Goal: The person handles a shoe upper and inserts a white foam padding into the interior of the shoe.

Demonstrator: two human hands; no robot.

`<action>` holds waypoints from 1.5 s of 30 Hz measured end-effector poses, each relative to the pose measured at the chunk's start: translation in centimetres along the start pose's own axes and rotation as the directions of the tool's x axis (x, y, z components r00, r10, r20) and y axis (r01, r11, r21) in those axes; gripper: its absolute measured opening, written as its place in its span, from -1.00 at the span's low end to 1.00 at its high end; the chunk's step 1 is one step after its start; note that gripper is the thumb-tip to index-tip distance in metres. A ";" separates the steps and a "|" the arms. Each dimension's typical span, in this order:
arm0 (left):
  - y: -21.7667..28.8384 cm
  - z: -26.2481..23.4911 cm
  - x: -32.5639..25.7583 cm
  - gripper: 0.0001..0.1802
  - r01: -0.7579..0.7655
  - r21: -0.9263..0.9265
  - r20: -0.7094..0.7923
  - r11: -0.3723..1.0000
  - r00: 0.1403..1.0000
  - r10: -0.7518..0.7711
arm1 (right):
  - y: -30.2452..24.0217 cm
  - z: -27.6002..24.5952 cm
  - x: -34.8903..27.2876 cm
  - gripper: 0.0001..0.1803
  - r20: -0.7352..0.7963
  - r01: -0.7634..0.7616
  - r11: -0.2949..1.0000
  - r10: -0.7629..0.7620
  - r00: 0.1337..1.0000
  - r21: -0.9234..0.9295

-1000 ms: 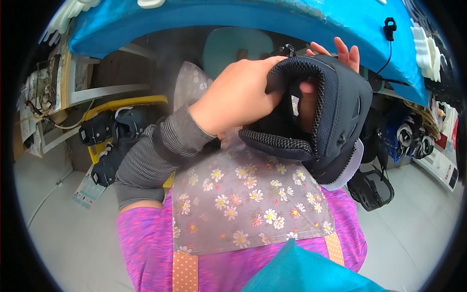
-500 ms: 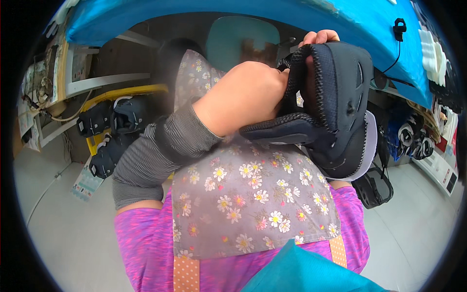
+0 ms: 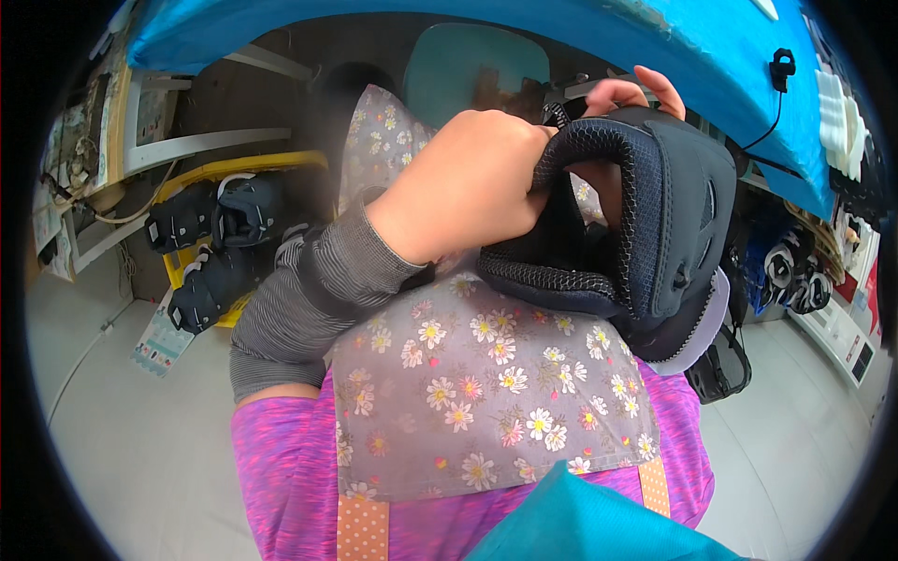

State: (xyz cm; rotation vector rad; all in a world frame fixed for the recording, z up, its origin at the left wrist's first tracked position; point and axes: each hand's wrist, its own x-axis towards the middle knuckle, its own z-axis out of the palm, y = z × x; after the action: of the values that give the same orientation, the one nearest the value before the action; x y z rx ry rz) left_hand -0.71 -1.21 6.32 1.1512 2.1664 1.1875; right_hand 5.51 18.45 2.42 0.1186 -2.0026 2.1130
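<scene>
A dark navy padded shoe (image 3: 669,243) with a mesh collar and a pale lilac sole is held up over my lap, its opening facing me. My left hand (image 3: 468,187) is closed on the near edge of the collar, pulling it open. My right hand (image 3: 622,103) reaches in from behind the shoe; only a few fingertips show above the collar and part of the hand shows inside the opening. Beneath them lies a grey flowered apron (image 3: 468,393) over purple clothing.
A yellow crate (image 3: 192,276) holding several dark shoes stands on the floor at the left. More dark shoes (image 3: 795,276) lie at the right, one (image 3: 720,369) beside my knee. A blue-covered table edge (image 3: 580,37) runs across the top, with a black cable (image 3: 776,70) on it.
The shoe has been lifted and turned more upright. My left hand has shifted along the collar and my right hand has gone deeper behind and into the shoe.
</scene>
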 end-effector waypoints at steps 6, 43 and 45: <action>0.4 0.9 -0.1 -0.76 -0.076 0.140 -0.004 0.987 0.997 0.077 | 2.0 -1.8 -0.1 -0.33 -0.114 -0.045 0.979 0.068 0.991 0.198; -1.4 1.1 -1.9 -0.81 0.208 0.018 0.072 0.978 0.975 -0.208 | -1.7 3.0 -3.3 -0.73 0.301 0.121 0.717 0.129 0.945 -0.686; -1.4 1.2 -1.9 -0.81 0.198 0.002 0.072 0.980 0.978 -0.197 | -1.2 3.4 -4.2 -0.74 0.126 -0.009 0.683 0.148 0.981 -0.730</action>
State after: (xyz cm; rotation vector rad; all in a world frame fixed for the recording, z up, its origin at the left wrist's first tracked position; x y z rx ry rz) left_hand 0.53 -2.58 4.44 0.9358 2.1641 1.0496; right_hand 9.51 14.62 2.94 0.0798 -2.8393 1.2005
